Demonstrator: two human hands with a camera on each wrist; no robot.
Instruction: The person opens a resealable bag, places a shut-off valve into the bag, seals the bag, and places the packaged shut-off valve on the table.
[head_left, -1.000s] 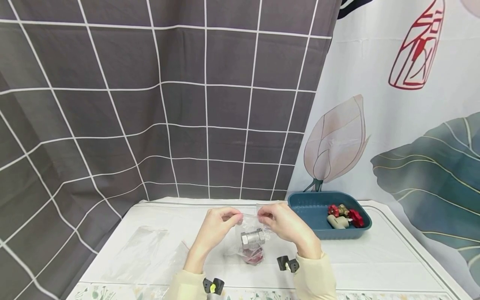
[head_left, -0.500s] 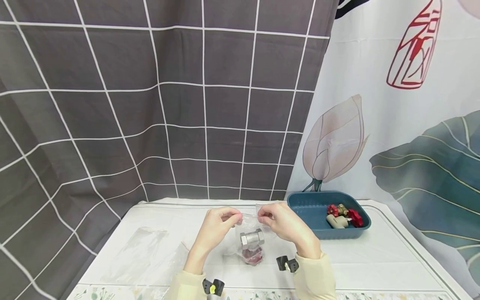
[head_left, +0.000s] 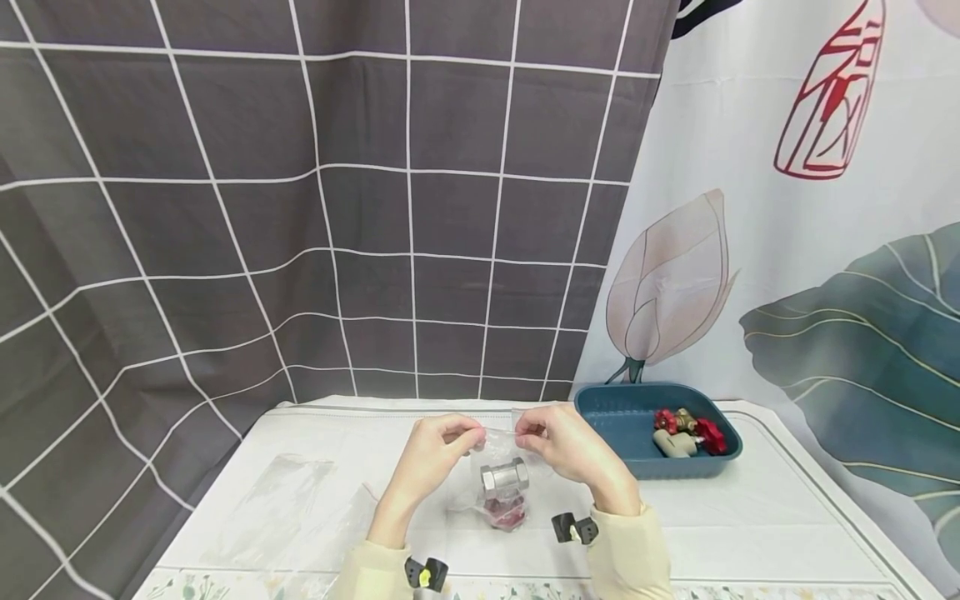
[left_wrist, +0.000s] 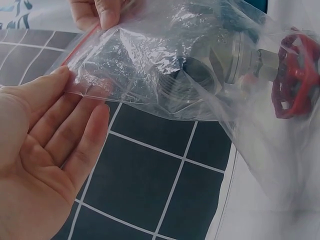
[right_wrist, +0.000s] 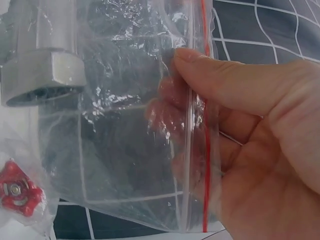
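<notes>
A clear plastic bag with a red-lined zip edge [right_wrist: 206, 150] holds a silver metal valve [head_left: 505, 477] with a red handwheel [left_wrist: 296, 75]. The left hand [head_left: 429, 458] pinches the bag's top edge at one corner between thumb and fingertips; in the left wrist view the other fingers of this hand [left_wrist: 55, 135] extend beneath the plastic. At the opposite end of that edge the right hand [head_left: 577, 450] pinches the plastic, and in the right wrist view its thumb lies on the near side with fingers behind. The valve hangs low in the bag, between both hands.
A blue tray [head_left: 615, 446] at the back right of the white table [head_left: 780, 517] holds red handwheels [head_left: 711, 436], a brass part and a beige piece [head_left: 675, 443]. Flat clear plastic bags [head_left: 277, 508] lie at the left. Curtains hang behind the table.
</notes>
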